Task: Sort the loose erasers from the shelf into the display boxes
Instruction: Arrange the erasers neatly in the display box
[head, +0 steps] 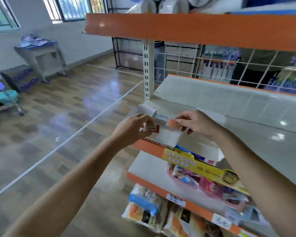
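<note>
1. Wood-look floor (72, 106) over at 9 o'clock is super glossy, window glare all over it.
2. Shelf board (246, 106) looks like smooth, shiny painted metal.
3. Snack packets (143, 207) at 6 o'clock: crinkly glossy plastic.
4. White wire grid (229, 65) at 1 o'clock, coated metal.

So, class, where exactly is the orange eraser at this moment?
In the head view the orange eraser is pinched in the right hand, above the white display box at the shelf's front edge, just right of the left hand.
</note>
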Tool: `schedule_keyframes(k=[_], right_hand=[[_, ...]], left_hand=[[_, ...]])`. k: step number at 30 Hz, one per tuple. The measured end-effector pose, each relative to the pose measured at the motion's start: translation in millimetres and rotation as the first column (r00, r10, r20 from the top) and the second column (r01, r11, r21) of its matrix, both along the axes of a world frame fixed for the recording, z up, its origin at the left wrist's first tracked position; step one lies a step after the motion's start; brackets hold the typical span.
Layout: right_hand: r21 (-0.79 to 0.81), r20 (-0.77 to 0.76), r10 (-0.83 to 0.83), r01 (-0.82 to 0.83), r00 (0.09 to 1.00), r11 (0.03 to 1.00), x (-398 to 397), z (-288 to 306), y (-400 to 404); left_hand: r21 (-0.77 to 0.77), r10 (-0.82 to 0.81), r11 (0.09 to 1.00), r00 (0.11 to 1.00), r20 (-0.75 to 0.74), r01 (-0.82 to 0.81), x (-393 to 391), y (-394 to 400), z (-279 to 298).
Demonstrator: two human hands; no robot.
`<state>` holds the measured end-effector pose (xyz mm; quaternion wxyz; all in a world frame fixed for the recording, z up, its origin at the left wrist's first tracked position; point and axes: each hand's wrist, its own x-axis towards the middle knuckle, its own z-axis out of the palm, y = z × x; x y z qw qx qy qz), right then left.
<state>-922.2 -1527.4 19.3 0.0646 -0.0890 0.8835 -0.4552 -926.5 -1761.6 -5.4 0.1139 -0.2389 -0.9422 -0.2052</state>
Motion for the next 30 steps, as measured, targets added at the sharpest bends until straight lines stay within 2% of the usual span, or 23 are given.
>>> schedule_keyframes(k=[8, 12, 23, 30], right_hand=[[0.226, 0.131, 0.125, -0.153, 0.983, 0.962, -79, -13, -30], [0.315, 0.22, 0.18, -0.244, 0.959, 0.917, -97, -27, -46], [0.391, 0.408, 0.13, -0.302, 0.904, 0.869, -106, -41, -76], [0.474, 0.432, 0.02, -0.245, 0.902, 0.846, -101, -47, -85]], left_hand=[[-0.06, -0.09, 0.994, 0.996, 0.001, 0.09, -70, -22, -1], [-0.079, -0.112, 0.99, 0.992, 0.051, 0.116, -90, -33, -7], [-0.135, -0.24, 0.954, 0.952, 0.191, 0.267, -123, -61, -21], [-0.167, -0.336, 0.911, 0.912, 0.235, 0.378, -143, -68, -23]])
